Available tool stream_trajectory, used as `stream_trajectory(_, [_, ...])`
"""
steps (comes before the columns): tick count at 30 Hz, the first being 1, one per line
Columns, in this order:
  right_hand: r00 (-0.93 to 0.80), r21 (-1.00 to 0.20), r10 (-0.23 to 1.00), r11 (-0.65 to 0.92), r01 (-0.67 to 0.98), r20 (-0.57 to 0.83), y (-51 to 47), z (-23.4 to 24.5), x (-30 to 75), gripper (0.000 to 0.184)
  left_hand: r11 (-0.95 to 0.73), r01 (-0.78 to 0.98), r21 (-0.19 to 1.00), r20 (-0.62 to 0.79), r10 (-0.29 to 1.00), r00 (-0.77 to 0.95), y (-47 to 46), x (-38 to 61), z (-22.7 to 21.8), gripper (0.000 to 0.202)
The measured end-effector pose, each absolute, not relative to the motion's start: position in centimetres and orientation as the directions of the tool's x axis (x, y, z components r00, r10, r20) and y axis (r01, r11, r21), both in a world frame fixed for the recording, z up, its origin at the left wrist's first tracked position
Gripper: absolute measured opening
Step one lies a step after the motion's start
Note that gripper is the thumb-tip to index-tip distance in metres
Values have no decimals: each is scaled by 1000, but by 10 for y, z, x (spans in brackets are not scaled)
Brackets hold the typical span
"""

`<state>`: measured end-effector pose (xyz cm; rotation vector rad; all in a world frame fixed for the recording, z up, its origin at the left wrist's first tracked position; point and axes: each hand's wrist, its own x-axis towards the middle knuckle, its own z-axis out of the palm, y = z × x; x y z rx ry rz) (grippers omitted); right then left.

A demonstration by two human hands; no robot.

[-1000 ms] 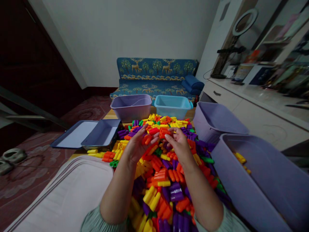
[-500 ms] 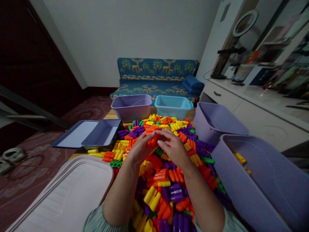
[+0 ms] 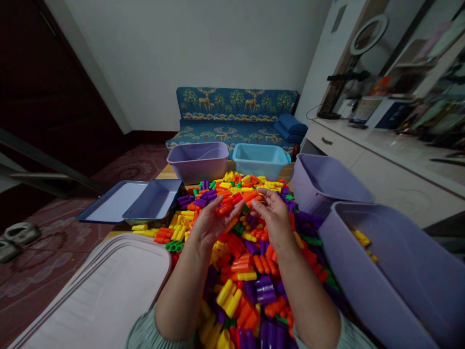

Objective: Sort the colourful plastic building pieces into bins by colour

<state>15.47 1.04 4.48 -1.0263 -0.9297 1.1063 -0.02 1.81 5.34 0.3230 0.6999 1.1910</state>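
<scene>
A heap of plastic toy building pieces (image 3: 265,290), shaped like joined tubes in orange, yellow, purple and green, covers the table in front of me. Over its middle, my left hand (image 3: 211,222) is half curled, palm inward, with an orange tube piece (image 3: 225,208) held at its fingers. My right hand (image 3: 275,216) faces it from the other side, thumb and fingertips pinching another orange tube piece (image 3: 250,195). A gap separates the hands. Orange pieces in the heap behind partly blend with the held ones.
A purple bin (image 3: 198,164) and a light blue bin (image 3: 260,160) stand behind the heap. Two larger purple bins stand right; the nearer bin (image 3: 395,252) has yellow pieces inside. Left are an open blue-grey box (image 3: 154,196) and stacked pale lids (image 3: 109,291).
My hands were together around orange pieces, fingertips nearly meeting. They have now moved apart, the right hand rightward with an orange piece, the left lower and more opened.
</scene>
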Motion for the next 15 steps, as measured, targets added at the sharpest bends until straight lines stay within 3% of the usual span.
stream_trajectory(2, [184,-964,980,114,-242,70,10,45,154,53,331,-740,586,-295,937,185,17,1,53,18])
stream_trajectory(9, [97,-973,993,83,-215,64,7,48,151,39,266,-660,702,-185,964,193,14,4,51,59])
stream_trajectory(12, [48,-969,998,56,-240,46,6,48,150,36,250,-635,731,-195,968,157,15,4,49,62])
stream_trajectory(15, [-6,-967,1000,17,-253,19,5,46,147,35,242,-645,725,-185,970,155,16,5,47,52])
